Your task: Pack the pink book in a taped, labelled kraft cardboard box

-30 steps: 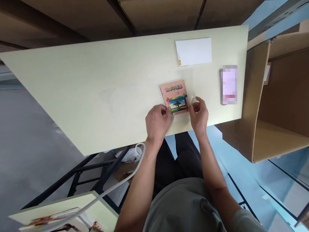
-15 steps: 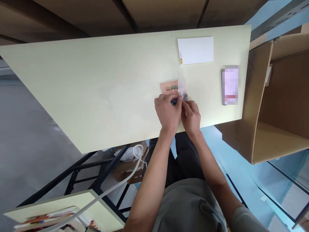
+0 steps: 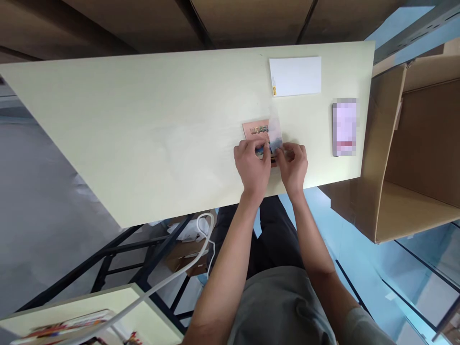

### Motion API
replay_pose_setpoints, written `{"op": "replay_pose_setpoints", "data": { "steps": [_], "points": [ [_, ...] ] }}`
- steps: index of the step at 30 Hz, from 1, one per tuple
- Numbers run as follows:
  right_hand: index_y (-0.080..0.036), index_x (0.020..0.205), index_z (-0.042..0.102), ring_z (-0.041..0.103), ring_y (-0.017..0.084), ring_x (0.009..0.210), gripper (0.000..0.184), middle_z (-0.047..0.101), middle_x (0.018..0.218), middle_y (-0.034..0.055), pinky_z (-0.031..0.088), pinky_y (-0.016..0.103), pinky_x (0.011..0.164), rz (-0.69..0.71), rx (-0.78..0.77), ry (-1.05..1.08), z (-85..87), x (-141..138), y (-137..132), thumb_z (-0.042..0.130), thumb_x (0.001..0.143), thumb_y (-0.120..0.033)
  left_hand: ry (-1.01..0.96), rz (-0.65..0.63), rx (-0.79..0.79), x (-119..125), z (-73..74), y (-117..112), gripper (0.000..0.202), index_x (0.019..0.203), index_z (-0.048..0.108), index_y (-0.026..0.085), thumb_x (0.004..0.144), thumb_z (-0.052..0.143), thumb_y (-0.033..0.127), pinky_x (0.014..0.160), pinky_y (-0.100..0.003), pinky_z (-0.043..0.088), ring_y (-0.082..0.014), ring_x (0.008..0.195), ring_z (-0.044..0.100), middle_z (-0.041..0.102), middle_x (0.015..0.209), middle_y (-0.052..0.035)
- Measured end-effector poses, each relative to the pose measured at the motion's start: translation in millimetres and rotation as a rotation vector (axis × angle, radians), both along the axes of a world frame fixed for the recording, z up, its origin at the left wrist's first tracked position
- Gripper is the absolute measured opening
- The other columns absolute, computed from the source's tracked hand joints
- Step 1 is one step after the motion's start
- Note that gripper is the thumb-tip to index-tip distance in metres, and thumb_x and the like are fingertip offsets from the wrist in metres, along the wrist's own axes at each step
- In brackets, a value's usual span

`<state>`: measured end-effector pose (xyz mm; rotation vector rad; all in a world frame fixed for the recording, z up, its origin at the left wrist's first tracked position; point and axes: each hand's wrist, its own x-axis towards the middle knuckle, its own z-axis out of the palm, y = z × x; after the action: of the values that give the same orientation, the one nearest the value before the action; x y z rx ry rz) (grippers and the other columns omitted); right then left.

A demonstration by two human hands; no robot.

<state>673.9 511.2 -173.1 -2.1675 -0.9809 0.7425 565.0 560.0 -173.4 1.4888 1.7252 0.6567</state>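
Note:
A small orange-pink printed booklet [image 3: 254, 126] with dark lettering lies on the pale table, its lower part mostly covered by my fingers. Across its right side stands a thin, see-through plastic film [image 3: 275, 130], reaching a little past the booklet's top edge. My left hand [image 3: 252, 163] is over the booklet, thumb and index finger pinched at the film's left edge. At the lower right corner, my right hand [image 3: 294, 165] pinches the film between thumb and forefinger, the other fingers curled.
A white card or pad [image 3: 295, 76] with a yellow mark lies behind the booklet. To the right is a blurred-out phone-shaped object [image 3: 344, 127]. An open cardboard box [image 3: 386, 143] stands past the table's right edge. Cartons [image 3: 247, 21] line the back; a white cable [image 3: 179, 271] hangs below left.
My right hand has moved right, away from my left hand, and the gap between them has widened. More of the film shows between my fingers. The view has shifted slightly.

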Motion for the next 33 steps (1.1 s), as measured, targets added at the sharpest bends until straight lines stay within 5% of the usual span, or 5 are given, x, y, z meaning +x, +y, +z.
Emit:
{"op": "replay_pose_setpoints", "data": {
  "steps": [7, 14, 23, 27, 33],
  "points": [
    [-0.029, 0.114, 0.066, 0.074, 0.021, 0.095, 0.007, 0.076, 0.114, 0.0063, 0.066, 0.039, 0.081, 0.030, 0.093, -0.027, 38.3, -36, 0, 0.062, 0.113, -0.035, -0.279, 0.062, -0.125, -29, 25.7, -6, 0.007, 0.111, 0.075, 0.026, 0.105, 0.072, 0.024, 0.102, -0.041, 0.065, -0.0240, 0.113, 0.079, 0.081, 0.116, -0.0066],
    [-0.030, 0.124, 0.069, 0.073, 0.030, 0.124, 0.014, 0.069, 0.135, 0.0149, 0.068, 0.052, 0.100, 0.196, 0.066, 0.000, 48.7, -90, 0, 0.057, 0.117, -0.031, -0.569, 0.165, -0.216, -69, 51.3, -16, 0.046, 0.125, 0.082, 0.028, 0.101, 0.082, 0.067, 0.091, -0.041, 0.069, -0.0274, 0.108, 0.083, 0.085, 0.113, -0.0077],
    [-0.031, 0.146, 0.070, 0.073, 0.027, 0.137, 0.040, 0.069, 0.151, 0.0118, 0.071, 0.045, 0.108, 0.554, 0.009, 0.166, 39.2, -119, 7, 0.066, 0.108, -0.017, -0.542, 0.451, -0.321, -115, 11.4, 0, 0.022, 0.096, 0.076, 0.025, 0.100, 0.081, 0.046, 0.062, -0.028, 0.057, -0.0146, 0.066, 0.062, 0.065, 0.073, 0.0021],
    [-0.030, 0.148, 0.071, 0.074, 0.027, 0.128, 0.039, 0.071, 0.145, 0.0130, 0.072, 0.047, 0.102, 0.396, 0.045, 0.041, 24.0, -84, 6, 0.062, 0.111, -0.021, -0.439, 0.420, -0.284, -121, -3.2, 2, 0.012, 0.107, 0.075, 0.025, 0.103, 0.078, 0.036, 0.063, -0.027, 0.055, -0.0153, 0.067, 0.063, 0.062, 0.071, 0.0033],
    [-0.028, 0.150, 0.074, 0.072, 0.022, 0.100, 0.039, 0.071, 0.124, 0.0110, 0.070, 0.045, 0.094, 0.281, -0.021, -0.026, 6.4, -60, 13, 0.060, 0.114, -0.027, -0.323, 0.299, -0.176, -116, 4.5, -2, 0.012, 0.112, 0.074, 0.025, 0.110, 0.069, 0.035, 0.081, -0.032, 0.063, -0.0208, 0.092, 0.076, 0.078, 0.099, -0.0049]
  ]
}}
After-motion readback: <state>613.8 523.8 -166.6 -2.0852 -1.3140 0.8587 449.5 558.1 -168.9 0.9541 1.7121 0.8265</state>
